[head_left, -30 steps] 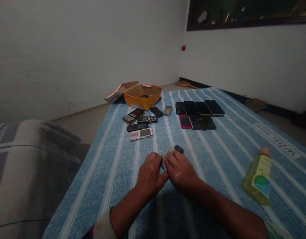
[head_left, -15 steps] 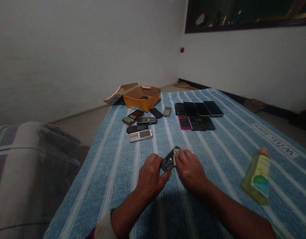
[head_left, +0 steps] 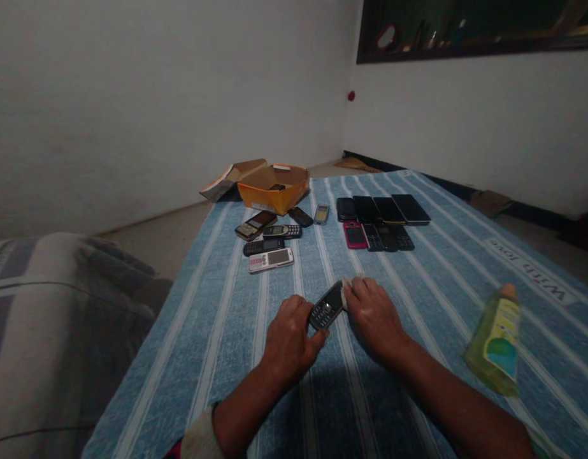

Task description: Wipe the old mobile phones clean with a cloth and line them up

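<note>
A dark keypad phone (head_left: 327,307) is tilted over the blue striped cloth, its screen end toward the upper right. My left hand (head_left: 290,336) grips its lower left end, with the thumb along the bottom edge. My right hand (head_left: 374,316) is closed on a whitish cloth (head_left: 345,294), which touches the phone's right edge near the screen. The fingers of my right hand hide most of the cloth.
An open orange box (head_left: 273,191) stands at the back, several phones before it, among them a white one (head_left: 271,260). More phones, one pink (head_left: 355,235), lie in rows to the right. A yellow-green bottle (head_left: 495,344) lies at the right.
My right hand has shifted slightly right and up with the cloth, uncovering more of the phone's screen. My left hand and the phone are nearly where they were.
</note>
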`<act>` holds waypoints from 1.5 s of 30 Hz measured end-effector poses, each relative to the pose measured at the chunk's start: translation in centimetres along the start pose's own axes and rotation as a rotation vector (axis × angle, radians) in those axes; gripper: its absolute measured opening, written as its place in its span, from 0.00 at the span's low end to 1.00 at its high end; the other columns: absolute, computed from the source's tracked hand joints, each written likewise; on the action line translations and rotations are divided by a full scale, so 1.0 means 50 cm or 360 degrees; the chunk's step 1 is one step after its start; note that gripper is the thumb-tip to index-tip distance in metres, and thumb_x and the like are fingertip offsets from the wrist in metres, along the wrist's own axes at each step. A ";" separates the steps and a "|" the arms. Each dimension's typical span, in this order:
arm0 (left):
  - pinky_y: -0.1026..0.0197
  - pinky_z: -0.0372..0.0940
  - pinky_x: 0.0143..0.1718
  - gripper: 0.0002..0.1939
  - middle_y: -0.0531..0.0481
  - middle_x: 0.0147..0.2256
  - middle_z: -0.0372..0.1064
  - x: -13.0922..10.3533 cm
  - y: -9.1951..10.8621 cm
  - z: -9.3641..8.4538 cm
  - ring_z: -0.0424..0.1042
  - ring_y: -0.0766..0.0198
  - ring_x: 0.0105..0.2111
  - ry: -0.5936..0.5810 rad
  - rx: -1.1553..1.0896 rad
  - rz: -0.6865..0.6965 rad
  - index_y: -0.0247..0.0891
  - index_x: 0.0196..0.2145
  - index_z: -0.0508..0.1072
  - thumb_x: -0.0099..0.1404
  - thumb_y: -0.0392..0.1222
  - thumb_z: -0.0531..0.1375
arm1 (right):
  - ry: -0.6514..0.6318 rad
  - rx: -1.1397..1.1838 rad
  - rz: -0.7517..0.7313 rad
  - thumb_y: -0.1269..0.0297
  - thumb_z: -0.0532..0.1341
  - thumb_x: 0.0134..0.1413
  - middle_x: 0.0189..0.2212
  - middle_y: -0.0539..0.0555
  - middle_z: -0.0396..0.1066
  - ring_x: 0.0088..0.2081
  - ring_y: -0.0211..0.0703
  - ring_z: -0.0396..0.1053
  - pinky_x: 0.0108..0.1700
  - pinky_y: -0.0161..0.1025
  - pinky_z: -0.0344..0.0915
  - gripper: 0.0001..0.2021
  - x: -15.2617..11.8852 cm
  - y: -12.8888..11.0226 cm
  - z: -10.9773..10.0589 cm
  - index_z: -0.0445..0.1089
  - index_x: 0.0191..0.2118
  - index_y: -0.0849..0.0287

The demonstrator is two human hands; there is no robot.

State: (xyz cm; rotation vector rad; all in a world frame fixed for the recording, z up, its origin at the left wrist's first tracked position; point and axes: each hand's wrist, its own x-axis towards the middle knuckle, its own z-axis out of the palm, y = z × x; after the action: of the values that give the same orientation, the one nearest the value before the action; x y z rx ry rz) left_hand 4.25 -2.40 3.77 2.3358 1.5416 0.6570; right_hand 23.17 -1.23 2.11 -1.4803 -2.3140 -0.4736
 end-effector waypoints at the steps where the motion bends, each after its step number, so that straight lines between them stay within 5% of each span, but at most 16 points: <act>1: 0.53 0.65 0.39 0.09 0.46 0.35 0.65 0.000 0.001 0.000 0.66 0.54 0.38 -0.0005 0.0003 -0.0003 0.35 0.35 0.71 0.55 0.38 0.63 | -0.0009 0.0005 0.0001 0.77 0.55 0.60 0.39 0.62 0.68 0.41 0.52 0.60 0.39 0.44 0.61 0.13 0.010 0.000 0.002 0.68 0.49 0.69; 6: 0.53 0.65 0.39 0.08 0.47 0.34 0.65 0.002 0.004 -0.003 0.66 0.55 0.38 0.0001 0.0014 -0.0023 0.37 0.35 0.71 0.55 0.37 0.62 | -0.0017 0.0026 -0.0013 0.76 0.55 0.60 0.37 0.61 0.68 0.40 0.52 0.60 0.39 0.44 0.61 0.10 0.047 0.000 0.009 0.70 0.45 0.66; 12: 0.53 0.65 0.39 0.08 0.47 0.34 0.65 0.001 0.002 -0.002 0.65 0.55 0.38 0.0011 -0.0012 0.0013 0.37 0.35 0.70 0.55 0.38 0.62 | -0.0002 0.0050 -0.0053 0.77 0.55 0.60 0.39 0.62 0.68 0.41 0.51 0.60 0.39 0.44 0.61 0.14 0.009 0.007 -0.001 0.68 0.50 0.68; 28: 0.54 0.65 0.39 0.07 0.47 0.35 0.65 0.001 0.001 0.001 0.66 0.55 0.37 0.0023 0.0023 0.0017 0.38 0.34 0.70 0.56 0.39 0.62 | 0.0007 -0.0007 0.0031 0.75 0.55 0.61 0.35 0.60 0.68 0.38 0.51 0.60 0.38 0.43 0.61 0.12 0.015 0.006 0.002 0.68 0.49 0.67; 37: 0.52 0.66 0.41 0.10 0.45 0.35 0.65 0.002 0.000 0.004 0.66 0.53 0.38 0.0008 0.0040 0.0004 0.34 0.35 0.71 0.56 0.39 0.64 | 0.0088 0.0001 -0.0026 0.80 0.54 0.58 0.40 0.65 0.68 0.41 0.53 0.60 0.39 0.45 0.63 0.17 -0.009 -0.034 -0.002 0.66 0.52 0.72; 45: 0.52 0.66 0.39 0.10 0.45 0.35 0.65 0.000 0.002 0.005 0.66 0.54 0.38 0.0054 0.0007 0.0007 0.34 0.36 0.71 0.55 0.38 0.63 | 0.0071 -0.0007 0.0086 0.76 0.55 0.60 0.37 0.62 0.69 0.39 0.51 0.61 0.38 0.43 0.63 0.14 0.016 -0.004 0.002 0.68 0.50 0.69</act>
State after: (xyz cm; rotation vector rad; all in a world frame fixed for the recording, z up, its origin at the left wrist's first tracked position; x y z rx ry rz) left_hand 4.45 -2.41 3.59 2.3434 1.5540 0.6982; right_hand 22.69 -0.63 2.36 -1.5146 -2.2345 -0.4926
